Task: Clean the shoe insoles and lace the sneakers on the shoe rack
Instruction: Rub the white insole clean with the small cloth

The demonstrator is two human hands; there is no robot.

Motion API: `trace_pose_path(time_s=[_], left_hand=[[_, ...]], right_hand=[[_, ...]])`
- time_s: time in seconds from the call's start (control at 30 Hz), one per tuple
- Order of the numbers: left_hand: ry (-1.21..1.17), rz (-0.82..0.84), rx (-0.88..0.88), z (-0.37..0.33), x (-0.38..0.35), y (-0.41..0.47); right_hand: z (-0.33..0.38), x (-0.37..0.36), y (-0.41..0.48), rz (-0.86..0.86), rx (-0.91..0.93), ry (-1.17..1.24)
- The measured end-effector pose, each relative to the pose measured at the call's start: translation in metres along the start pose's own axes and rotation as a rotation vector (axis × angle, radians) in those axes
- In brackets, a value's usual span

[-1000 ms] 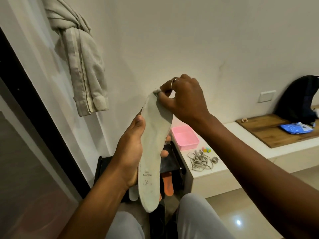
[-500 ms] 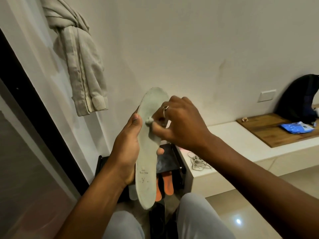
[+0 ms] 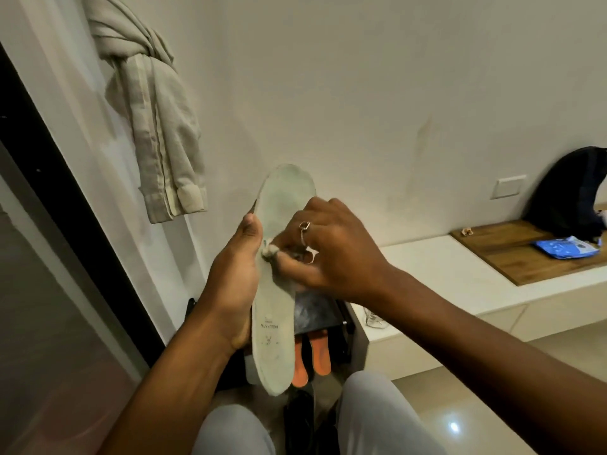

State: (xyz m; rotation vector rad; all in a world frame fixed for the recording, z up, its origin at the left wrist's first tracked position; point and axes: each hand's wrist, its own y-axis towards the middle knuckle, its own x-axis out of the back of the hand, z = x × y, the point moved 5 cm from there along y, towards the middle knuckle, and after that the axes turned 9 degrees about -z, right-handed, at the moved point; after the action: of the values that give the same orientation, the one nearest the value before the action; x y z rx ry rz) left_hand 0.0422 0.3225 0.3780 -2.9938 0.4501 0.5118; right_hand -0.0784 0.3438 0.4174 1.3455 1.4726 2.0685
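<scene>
Since half a second ago the right hand [image 3: 328,247] has slid its small pale wad [image 3: 270,254] a little down and to the left across the insole [image 3: 274,323], and a second ago it was up at the toe tip. Nearest the camera, two knees in light grey trousers [image 3: 371,415] frame the bottom of the view above a glossy floor [image 3: 460,405]. Above them the left hand [image 3: 233,284] holds the pale green insole upright with its toe end up, thumb lying along the left edge and fingers wrapped behind. The right hand, with a ring [image 3: 303,226] on one finger, pinches the wad between thumb and fingertips and presses it against the insole's left edge at mid-length, just beside the left thumb. Behind the insole stands the dark shoe rack [image 3: 315,310], with two orange insoles [image 3: 320,356] on a lower shelf. To the right, a white ledge [image 3: 443,277] carries a bit of pale laces [image 3: 372,320] showing past the right forearm. Farther right along it lies a wooden board [image 3: 512,254] with a blue packet [image 3: 565,246] and a dark bag [image 3: 571,192]. On the far wall a socket plate [image 3: 510,187] sits to the right, and a beige garment [image 3: 157,119] hangs knotted at the upper left.
</scene>
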Motion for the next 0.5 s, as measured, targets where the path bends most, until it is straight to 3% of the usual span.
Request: trace_pose_path(time_s=[0.13,0.23,0.5], left_hand=[[0.125,0.08,0.013,0.004,-0.011,-0.008],[0.145,0.101,0.024,0.005,-0.013,-0.011],[-0.057,-0.039,0.048,0.0,0.001,0.0]], right_hand=[[-0.04,0.014,0.019,-0.151,-0.172,-0.217],[-0.052,0.015,0.029,-0.206,-0.257,-0.19],[0.012,-0.001,-0.003,-0.034,-0.005,0.211]])
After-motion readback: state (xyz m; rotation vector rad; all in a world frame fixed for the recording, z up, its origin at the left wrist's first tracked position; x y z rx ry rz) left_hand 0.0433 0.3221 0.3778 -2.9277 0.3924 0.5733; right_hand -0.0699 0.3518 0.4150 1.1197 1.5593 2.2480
